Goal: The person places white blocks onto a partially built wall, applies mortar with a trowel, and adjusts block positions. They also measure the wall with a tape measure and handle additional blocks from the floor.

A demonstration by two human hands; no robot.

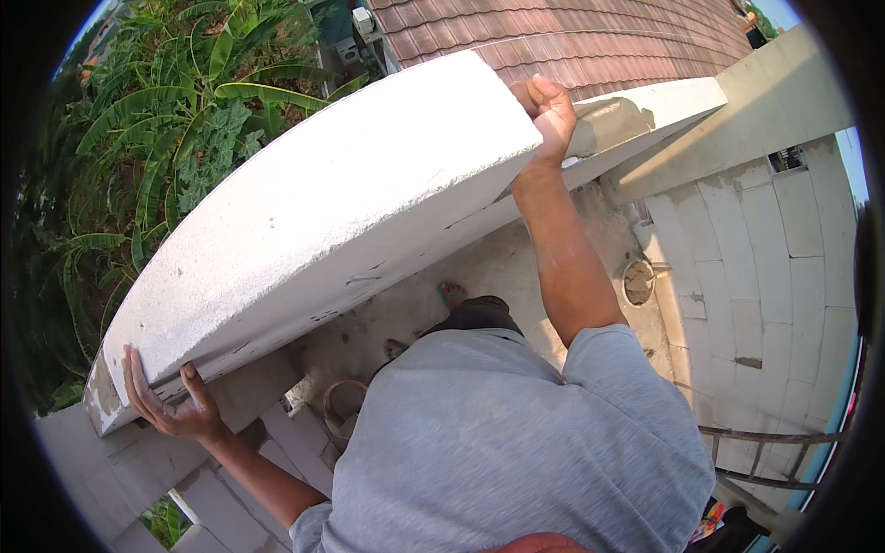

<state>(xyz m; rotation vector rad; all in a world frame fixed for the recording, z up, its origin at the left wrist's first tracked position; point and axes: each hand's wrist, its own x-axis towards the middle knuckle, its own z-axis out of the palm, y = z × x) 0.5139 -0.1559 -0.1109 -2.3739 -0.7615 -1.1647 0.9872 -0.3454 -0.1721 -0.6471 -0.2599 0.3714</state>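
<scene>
A long white aerated concrete block (304, 194) lies along the top of a low wall in front of me. My left hand (175, 405) is at its left end, fingers stretched along the end and thumb against the near side. At the right end, my right hand (548, 115) grips the block with curled fingers; part of those fingers is hidden behind the edge. Right of that hand, grey mortar (608, 127) covers part of the wall top (687, 95).
A bucket of grey mix (638, 281) stands on the floor to the right, another bucket (346, 401) to the left. Banana plants (184, 120) and a tiled roof (572, 41) lie beyond the wall. A block wall (756, 276) and metal railing (765, 456) are at right.
</scene>
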